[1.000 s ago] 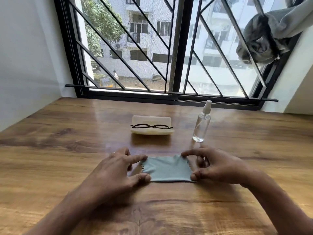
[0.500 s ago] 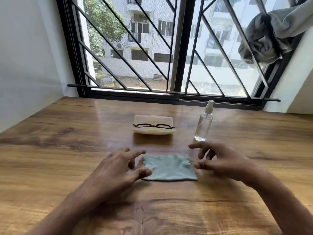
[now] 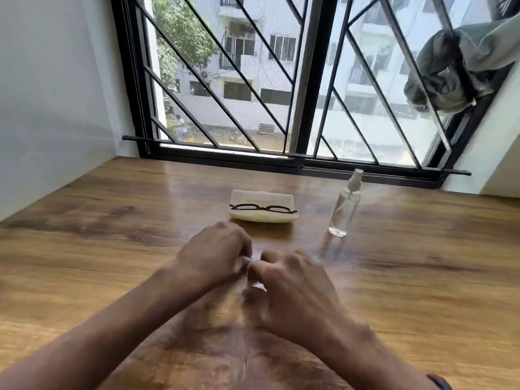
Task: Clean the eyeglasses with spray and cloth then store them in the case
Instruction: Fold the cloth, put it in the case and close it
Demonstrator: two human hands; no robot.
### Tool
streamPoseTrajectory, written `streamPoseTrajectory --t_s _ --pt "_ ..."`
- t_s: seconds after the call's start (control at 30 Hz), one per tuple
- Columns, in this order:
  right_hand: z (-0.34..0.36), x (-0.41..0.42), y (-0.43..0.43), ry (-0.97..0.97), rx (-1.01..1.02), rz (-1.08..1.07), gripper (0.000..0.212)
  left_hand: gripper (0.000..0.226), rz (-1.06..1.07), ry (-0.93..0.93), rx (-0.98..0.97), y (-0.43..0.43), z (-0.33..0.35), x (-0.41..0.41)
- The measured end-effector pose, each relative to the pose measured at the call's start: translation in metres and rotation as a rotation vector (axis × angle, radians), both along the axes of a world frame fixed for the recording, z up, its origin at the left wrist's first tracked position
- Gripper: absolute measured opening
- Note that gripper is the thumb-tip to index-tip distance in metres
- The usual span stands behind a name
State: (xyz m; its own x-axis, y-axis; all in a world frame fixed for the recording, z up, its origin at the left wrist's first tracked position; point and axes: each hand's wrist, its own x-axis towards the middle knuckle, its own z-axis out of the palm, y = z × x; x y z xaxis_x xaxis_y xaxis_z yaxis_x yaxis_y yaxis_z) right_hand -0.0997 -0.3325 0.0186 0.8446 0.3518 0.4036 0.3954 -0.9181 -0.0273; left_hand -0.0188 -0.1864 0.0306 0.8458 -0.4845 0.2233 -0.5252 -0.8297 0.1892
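Note:
Dark-framed eyeglasses [image 3: 263, 208] lie folded on top of a cream case [image 3: 253, 196] at the middle of the wooden table [image 3: 112, 220]. A clear spray bottle [image 3: 343, 212] with a white nozzle stands upright to the right of the case. Nearer to me, my left hand [image 3: 213, 254] and my right hand [image 3: 292, 285] meet with curled fingers, bunching the pale blue cloth [image 3: 254, 286] between them. Only a blurred sliver of the cloth shows; the rest is hidden by my fingers.
A barred window [image 3: 304, 108] runs along the table's far edge. A white wall [image 3: 56, 94] closes the left side. Grey fabric [image 3: 455, 74] hangs knotted on the bars at the upper right.
The cloth lay flat between my spread hands. Both hands have since moved inward and met, gathering the cloth so it is almost hidden. Glasses, case and bottle have not moved.

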Motion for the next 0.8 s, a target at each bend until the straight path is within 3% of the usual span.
streamPoseTrajectory --t_s 0.13,0.27,0.37,0.47,0.57,0.8 --pt "-0.007 0.005 0.011 -0.027 -0.137 -0.063 0.023 0.015 0.002 0.045 0.107 -0.004 -0.004 0.0" --pt "-0.008 0.0 0.014 -0.065 -0.113 -0.105 0.021 0.015 -0.015 0.113 0.125 -0.007 0.004 0.001" --pt "-0.004 -0.006 0.007 -0.042 0.136 -0.169 0.014 0.013 -0.012 0.236 -0.01 -0.004 0.017 0.005" --pt "-0.003 -0.008 -0.001 0.115 0.412 -0.218 0.019 0.011 0.006 0.395 -0.151 -0.003 0.028 0.008" --pt "-0.006 -0.009 -0.005 0.148 0.552 -0.282 0.02 0.01 -0.002 0.48 -0.237 -0.01 0.035 0.01" --pt "-0.013 -0.014 -0.029 0.242 0.937 -0.382 0.013 0.007 -0.021 0.497 -0.234 -0.04 0.043 0.014"
